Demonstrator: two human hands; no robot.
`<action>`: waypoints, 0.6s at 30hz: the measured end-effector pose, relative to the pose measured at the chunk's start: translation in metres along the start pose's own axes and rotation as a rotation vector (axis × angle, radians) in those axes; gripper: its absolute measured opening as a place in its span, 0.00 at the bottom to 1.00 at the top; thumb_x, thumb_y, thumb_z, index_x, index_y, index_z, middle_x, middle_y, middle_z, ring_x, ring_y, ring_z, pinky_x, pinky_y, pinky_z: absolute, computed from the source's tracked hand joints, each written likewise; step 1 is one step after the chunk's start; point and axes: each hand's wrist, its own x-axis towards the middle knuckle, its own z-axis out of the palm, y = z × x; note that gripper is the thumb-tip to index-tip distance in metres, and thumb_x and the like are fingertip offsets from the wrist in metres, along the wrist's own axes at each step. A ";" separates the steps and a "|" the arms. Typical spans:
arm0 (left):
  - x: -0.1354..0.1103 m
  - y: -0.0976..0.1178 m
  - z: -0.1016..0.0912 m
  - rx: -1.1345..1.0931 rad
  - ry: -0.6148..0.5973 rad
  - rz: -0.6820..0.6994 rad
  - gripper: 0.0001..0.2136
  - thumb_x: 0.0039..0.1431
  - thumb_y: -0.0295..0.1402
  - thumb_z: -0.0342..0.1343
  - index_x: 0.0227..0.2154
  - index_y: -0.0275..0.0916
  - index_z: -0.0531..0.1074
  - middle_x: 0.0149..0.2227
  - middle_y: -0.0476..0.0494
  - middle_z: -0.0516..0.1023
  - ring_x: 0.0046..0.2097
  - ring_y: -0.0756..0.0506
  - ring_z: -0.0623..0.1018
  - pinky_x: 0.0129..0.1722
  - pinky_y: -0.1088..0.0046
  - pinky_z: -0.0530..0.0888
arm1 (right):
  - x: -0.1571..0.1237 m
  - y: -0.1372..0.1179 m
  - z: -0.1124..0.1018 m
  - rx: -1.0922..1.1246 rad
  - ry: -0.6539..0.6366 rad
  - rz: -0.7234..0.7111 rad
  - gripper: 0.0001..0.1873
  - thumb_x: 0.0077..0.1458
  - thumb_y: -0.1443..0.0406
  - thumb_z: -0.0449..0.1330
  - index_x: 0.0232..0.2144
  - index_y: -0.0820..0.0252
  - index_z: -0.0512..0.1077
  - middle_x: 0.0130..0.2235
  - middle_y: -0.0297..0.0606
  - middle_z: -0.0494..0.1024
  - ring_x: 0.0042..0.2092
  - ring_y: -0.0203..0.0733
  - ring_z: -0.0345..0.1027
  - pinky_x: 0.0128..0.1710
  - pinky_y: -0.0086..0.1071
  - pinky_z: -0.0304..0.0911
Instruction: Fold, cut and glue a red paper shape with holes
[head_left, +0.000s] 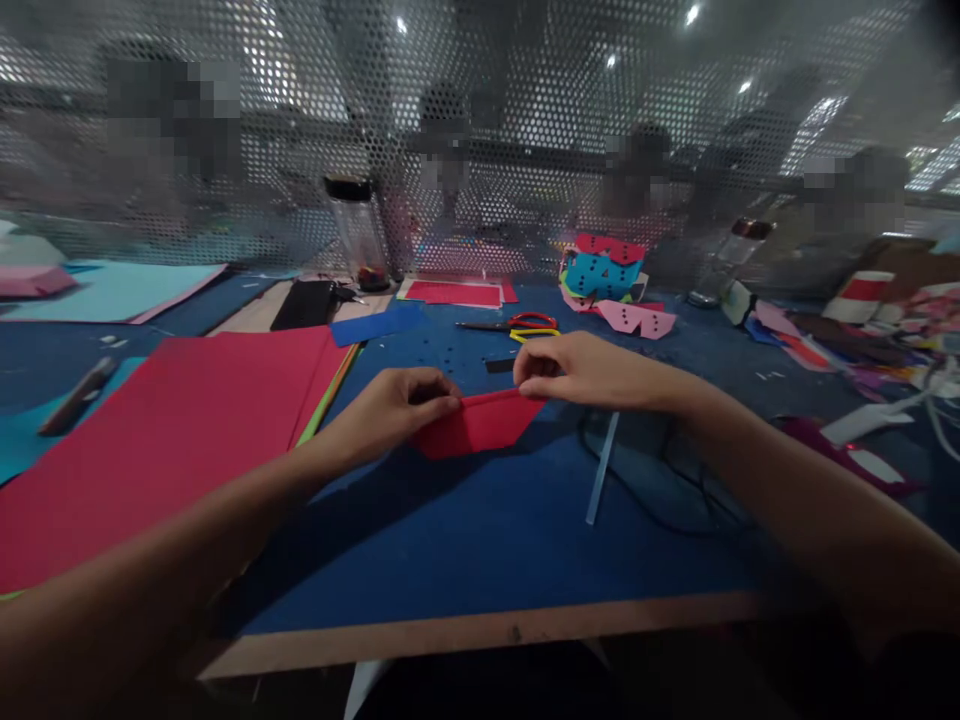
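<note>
A folded piece of red paper (pixel 480 425), with slanted ends, is held just above the blue tabletop in front of me. My left hand (pixel 401 410) pinches its upper left corner between thumb and fingers. At the upper right corner, my right hand (pixel 566 368) grips the folded edge in the same way. Beyond the paper lie scissors (pixel 517 325) with red and yellow handles. A small black strip (pixel 501 366) rests beside my right fingertips. Below my right wrist is a narrow pale strip (pixel 602 470), close to a dark cable.
Large red sheets (pixel 187 410) are stacked at left, near a blue paper strip (pixel 379 326) and a black phone (pixel 304 304). Cut paper shapes (pixel 604 275) stand at the back by a perforated metal screen (pixel 495 130). Two clear bottles and paper scraps lie around; people sit behind the screen.
</note>
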 end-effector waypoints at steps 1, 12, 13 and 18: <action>0.001 -0.001 -0.001 -0.033 -0.008 -0.004 0.13 0.60 0.43 0.58 0.35 0.38 0.78 0.32 0.47 0.78 0.32 0.48 0.73 0.30 0.73 0.65 | -0.002 0.000 0.001 -0.003 0.048 -0.022 0.06 0.59 0.64 0.58 0.38 0.59 0.74 0.37 0.35 0.78 0.37 0.38 0.70 0.36 0.31 0.60; 0.000 0.010 -0.010 -0.394 0.109 -0.216 0.15 0.51 0.41 0.67 0.39 0.38 0.78 0.29 0.49 0.78 0.26 0.51 0.73 0.25 0.77 0.65 | -0.030 -0.018 0.038 -0.411 0.640 -0.250 0.08 0.64 0.65 0.57 0.46 0.54 0.71 0.48 0.42 0.75 0.52 0.50 0.66 0.52 0.45 0.58; -0.001 0.009 -0.009 -0.434 0.079 -0.226 0.16 0.51 0.41 0.67 0.41 0.39 0.78 0.29 0.49 0.79 0.26 0.51 0.73 0.25 0.78 0.65 | -0.033 -0.022 0.043 -0.449 0.612 -0.276 0.09 0.64 0.65 0.58 0.47 0.55 0.71 0.49 0.43 0.75 0.52 0.50 0.66 0.52 0.45 0.58; -0.008 0.006 0.001 -0.534 -0.038 -0.240 0.13 0.54 0.38 0.66 0.41 0.40 0.78 0.32 0.49 0.80 0.28 0.52 0.75 0.27 0.78 0.68 | -0.044 -0.030 0.063 -0.552 0.465 -0.355 0.11 0.65 0.66 0.57 0.49 0.55 0.71 0.50 0.42 0.76 0.52 0.48 0.65 0.52 0.45 0.56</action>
